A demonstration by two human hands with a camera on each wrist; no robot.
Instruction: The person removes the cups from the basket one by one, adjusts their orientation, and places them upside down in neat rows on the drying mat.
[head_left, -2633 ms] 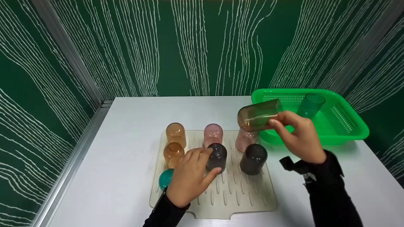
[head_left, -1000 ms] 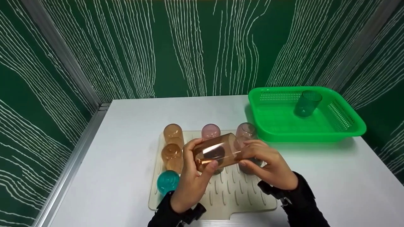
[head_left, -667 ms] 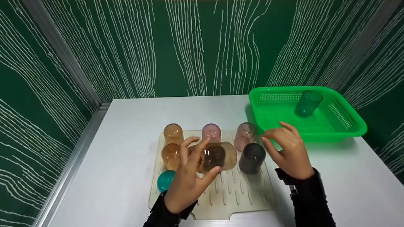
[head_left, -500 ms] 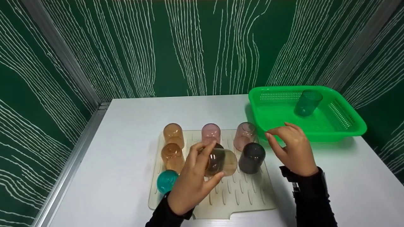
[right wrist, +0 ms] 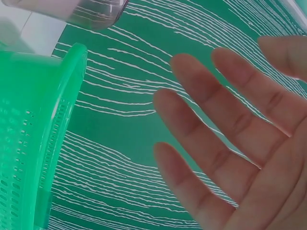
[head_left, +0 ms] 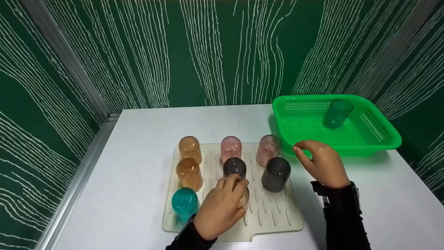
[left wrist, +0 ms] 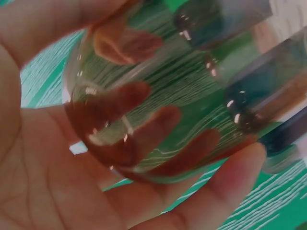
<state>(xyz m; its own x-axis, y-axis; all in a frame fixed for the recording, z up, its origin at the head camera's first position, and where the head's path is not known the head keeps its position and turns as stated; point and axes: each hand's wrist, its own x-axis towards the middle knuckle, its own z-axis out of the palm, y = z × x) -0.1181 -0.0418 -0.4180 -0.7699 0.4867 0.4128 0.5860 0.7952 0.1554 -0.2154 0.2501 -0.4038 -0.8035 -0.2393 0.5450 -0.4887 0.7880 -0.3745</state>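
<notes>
Low over the pale drying mat (head_left: pixel 277 222), my left hand (head_left: pixel 220 208) grips a light amber glass (head_left: pixel 245 197) by its rounded base end. Most of that glass is hidden behind the hand in the head view. In the left wrist view, fingers and thumb curl round the see-through glass (left wrist: pixel 192 103). Directly behind it a dark grey glass (head_left: pixel 235 166) stands upside down. My right hand (head_left: pixel 322 165) hovers in front of the basket; the right wrist view shows its fingers (right wrist: pixel 206 96) relaxed and spread, holding nothing.
Upturned on the mat are a teal glass (head_left: pixel 185 201), two amber glasses (head_left: pixel 189 173), two pink glasses (head_left: pixel 231 147) and another dark glass (head_left: pixel 276 174). A green basket (head_left: pixel 347 151) at back right contains one glass (head_left: pixel 338 113), looking teal through it.
The light amber glass passed from my right hand to both hands, then to the left alone. The left hand has lowered it toward the mat's front; the right hand has drawn back right.
</notes>
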